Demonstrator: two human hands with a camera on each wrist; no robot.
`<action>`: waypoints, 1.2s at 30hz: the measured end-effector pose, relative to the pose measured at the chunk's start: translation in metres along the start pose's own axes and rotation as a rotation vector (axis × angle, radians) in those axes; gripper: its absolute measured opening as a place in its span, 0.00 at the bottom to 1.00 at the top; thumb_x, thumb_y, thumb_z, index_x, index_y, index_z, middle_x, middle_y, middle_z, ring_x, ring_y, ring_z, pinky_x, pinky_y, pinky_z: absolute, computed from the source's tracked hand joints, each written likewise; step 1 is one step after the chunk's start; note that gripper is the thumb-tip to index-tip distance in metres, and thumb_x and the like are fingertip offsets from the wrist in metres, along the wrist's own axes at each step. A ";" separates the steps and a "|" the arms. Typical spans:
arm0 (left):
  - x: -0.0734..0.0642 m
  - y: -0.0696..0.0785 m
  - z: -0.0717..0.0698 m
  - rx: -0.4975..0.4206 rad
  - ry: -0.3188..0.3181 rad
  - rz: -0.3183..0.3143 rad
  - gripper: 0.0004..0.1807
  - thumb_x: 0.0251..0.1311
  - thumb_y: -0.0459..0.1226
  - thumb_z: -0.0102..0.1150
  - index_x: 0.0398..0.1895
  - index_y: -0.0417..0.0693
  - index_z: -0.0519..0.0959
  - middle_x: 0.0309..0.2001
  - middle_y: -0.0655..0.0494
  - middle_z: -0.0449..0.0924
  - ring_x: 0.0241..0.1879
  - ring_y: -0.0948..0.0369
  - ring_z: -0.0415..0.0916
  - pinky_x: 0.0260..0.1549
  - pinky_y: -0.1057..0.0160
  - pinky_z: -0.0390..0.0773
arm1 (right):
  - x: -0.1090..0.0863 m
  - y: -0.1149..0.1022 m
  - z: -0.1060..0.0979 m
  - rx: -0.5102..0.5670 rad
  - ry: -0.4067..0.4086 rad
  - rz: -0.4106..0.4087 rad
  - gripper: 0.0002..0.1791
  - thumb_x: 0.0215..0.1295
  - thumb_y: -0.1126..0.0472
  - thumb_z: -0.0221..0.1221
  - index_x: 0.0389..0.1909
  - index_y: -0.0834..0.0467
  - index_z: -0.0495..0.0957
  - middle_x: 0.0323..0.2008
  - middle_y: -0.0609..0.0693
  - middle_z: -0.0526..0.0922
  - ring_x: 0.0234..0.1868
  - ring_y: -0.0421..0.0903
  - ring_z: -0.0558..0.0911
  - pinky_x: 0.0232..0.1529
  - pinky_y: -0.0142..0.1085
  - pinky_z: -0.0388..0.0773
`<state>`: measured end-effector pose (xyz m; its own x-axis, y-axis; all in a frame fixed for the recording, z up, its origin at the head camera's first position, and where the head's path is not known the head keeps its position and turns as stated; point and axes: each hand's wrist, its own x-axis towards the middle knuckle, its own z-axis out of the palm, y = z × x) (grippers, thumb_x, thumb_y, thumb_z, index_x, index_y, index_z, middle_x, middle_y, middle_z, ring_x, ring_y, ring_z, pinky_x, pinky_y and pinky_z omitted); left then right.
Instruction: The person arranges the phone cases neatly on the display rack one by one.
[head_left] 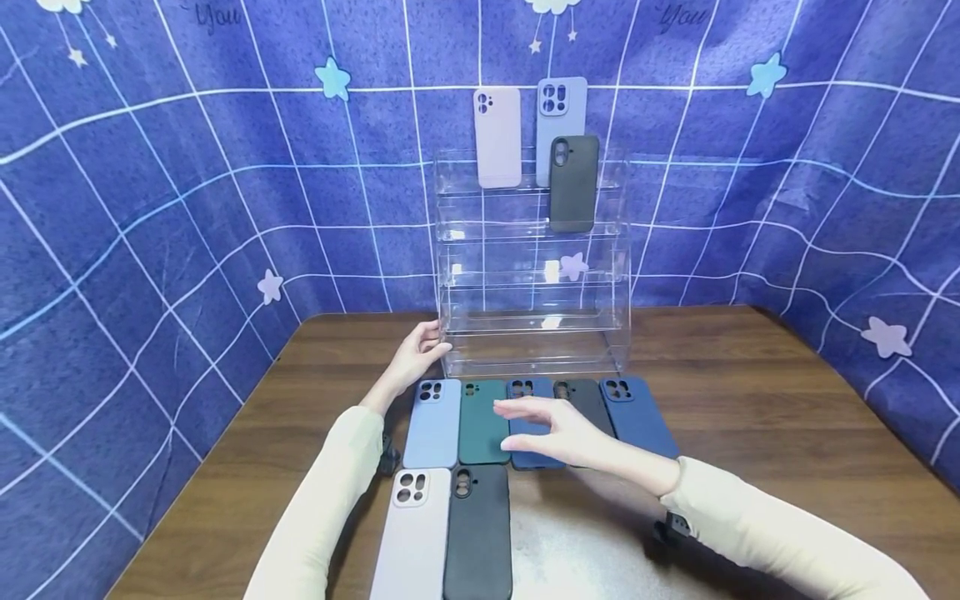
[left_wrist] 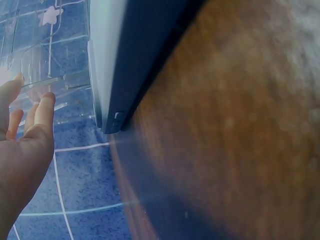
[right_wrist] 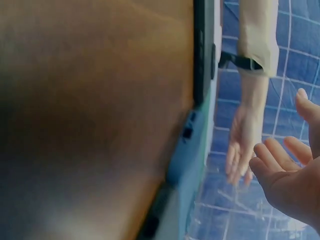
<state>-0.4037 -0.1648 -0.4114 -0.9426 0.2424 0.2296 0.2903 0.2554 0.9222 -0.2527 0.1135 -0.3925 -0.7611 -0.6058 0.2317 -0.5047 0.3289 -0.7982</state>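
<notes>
My left hand [head_left: 411, 354] is at the lower left side of a clear tiered rack [head_left: 532, 367], its thumb by the front corner. In the left wrist view its fingers [left_wrist: 46, 107] overlap the transparent plastic, fairly straight. My right hand [head_left: 562, 429] hovers over a row of phone cases, thumb and fingers apart with nothing between them. It partly covers a blue case [head_left: 532, 457] and a dark grey case [head_left: 592, 400]. To its left lie a green case [head_left: 483, 425] and a light blue case [head_left: 432, 425]; at the right end is a navy case [head_left: 637, 417].
A pale lilac case [head_left: 411, 542] and a black case [head_left: 477, 533] lie nearer on the wooden table [head_left: 787, 433]. Upright in the rack's upper tiers stand a pink case [head_left: 498, 137], a periwinkle case [head_left: 551, 125] and another black case [head_left: 573, 187]. A blue curtain [head_left: 187, 167] hangs behind.
</notes>
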 end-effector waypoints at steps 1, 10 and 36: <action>0.002 -0.003 0.000 0.008 0.003 0.002 0.30 0.62 0.33 0.57 0.65 0.34 0.59 0.60 0.30 0.66 0.60 0.42 0.68 0.62 0.50 0.68 | -0.001 0.001 0.003 -0.004 -0.014 -0.003 0.27 0.60 0.50 0.62 0.62 0.45 0.70 0.59 0.44 0.76 0.60 0.41 0.75 0.64 0.42 0.69; 0.005 -0.011 -0.001 0.026 0.010 0.011 0.30 0.63 0.33 0.56 0.66 0.36 0.59 0.60 0.31 0.67 0.58 0.43 0.69 0.61 0.49 0.69 | -0.003 0.008 0.025 -0.028 -0.155 -0.024 0.29 0.60 0.48 0.62 0.61 0.55 0.72 0.58 0.46 0.77 0.58 0.39 0.75 0.60 0.35 0.72; -0.001 0.004 0.001 -0.002 -0.017 -0.034 0.31 0.64 0.32 0.54 0.67 0.32 0.56 0.60 0.28 0.64 0.59 0.42 0.68 0.61 0.50 0.69 | -0.015 0.008 0.038 -0.074 -0.119 0.079 0.25 0.55 0.51 0.66 0.50 0.61 0.79 0.45 0.52 0.83 0.44 0.47 0.81 0.44 0.32 0.81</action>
<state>-0.4012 -0.1627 -0.4085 -0.9492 0.2491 0.1924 0.2573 0.2618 0.9302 -0.2300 0.0979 -0.4237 -0.7481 -0.6562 0.0988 -0.4774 0.4287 -0.7670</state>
